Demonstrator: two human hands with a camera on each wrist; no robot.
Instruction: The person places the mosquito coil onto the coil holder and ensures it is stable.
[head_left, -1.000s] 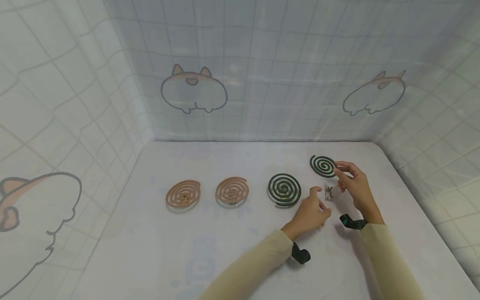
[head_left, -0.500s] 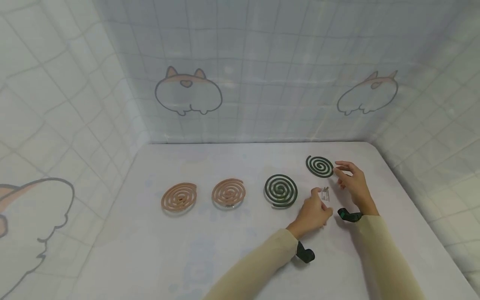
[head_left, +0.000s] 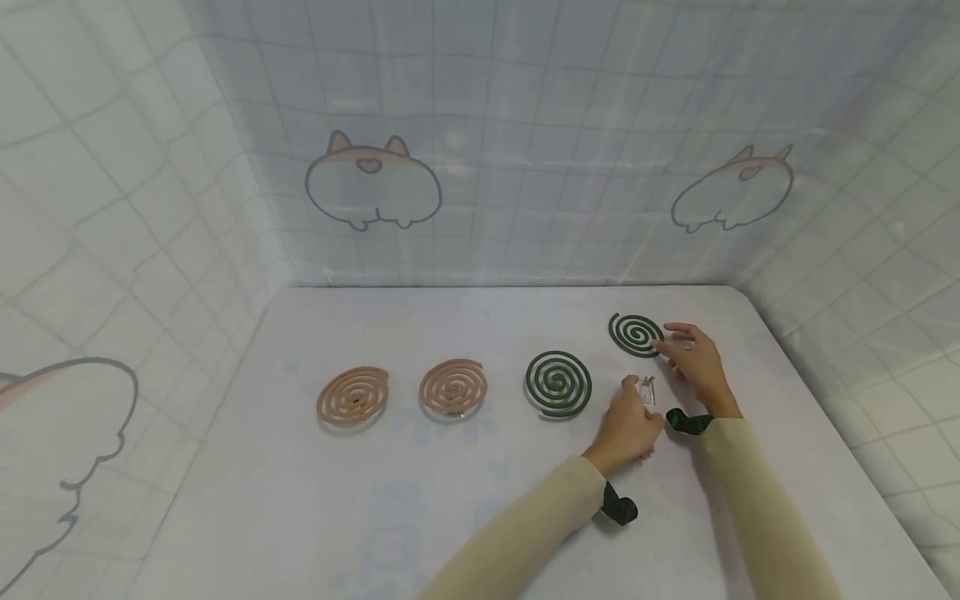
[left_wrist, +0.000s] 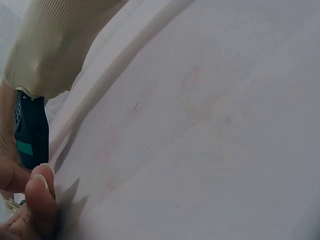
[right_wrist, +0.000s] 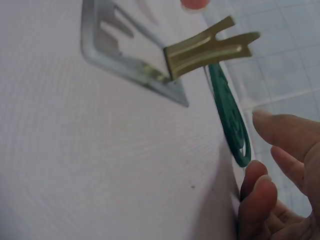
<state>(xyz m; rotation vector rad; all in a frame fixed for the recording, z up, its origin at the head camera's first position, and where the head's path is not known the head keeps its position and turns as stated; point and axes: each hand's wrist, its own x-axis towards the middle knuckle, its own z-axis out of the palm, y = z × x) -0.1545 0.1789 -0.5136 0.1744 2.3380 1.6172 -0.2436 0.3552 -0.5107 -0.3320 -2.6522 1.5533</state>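
Observation:
My left hand is low over the table beside a small metal coil stand. Its index finger reaches the stand's left edge in the head view; whether it touches is unclear. A forked brass-coloured prong rises from the stand's flat plate. My right hand is at the right edge of the far green mosquito coil, thumb and fingers spread apart around that edge. The right wrist view shows this green coil edge-on, with a gap between it and the fingertips.
Another green mosquito coil lies left of my left hand. Two brown mosquito coils are further left, with metal showing beneath one. The white table is bordered by tile-patterned cloth walls. Both wrists carry dark devices.
My left hand has come closer to the stand, whose plate now shows brighter with its prong up. The right hand drew slightly off the far green coil, then came back to its edge.

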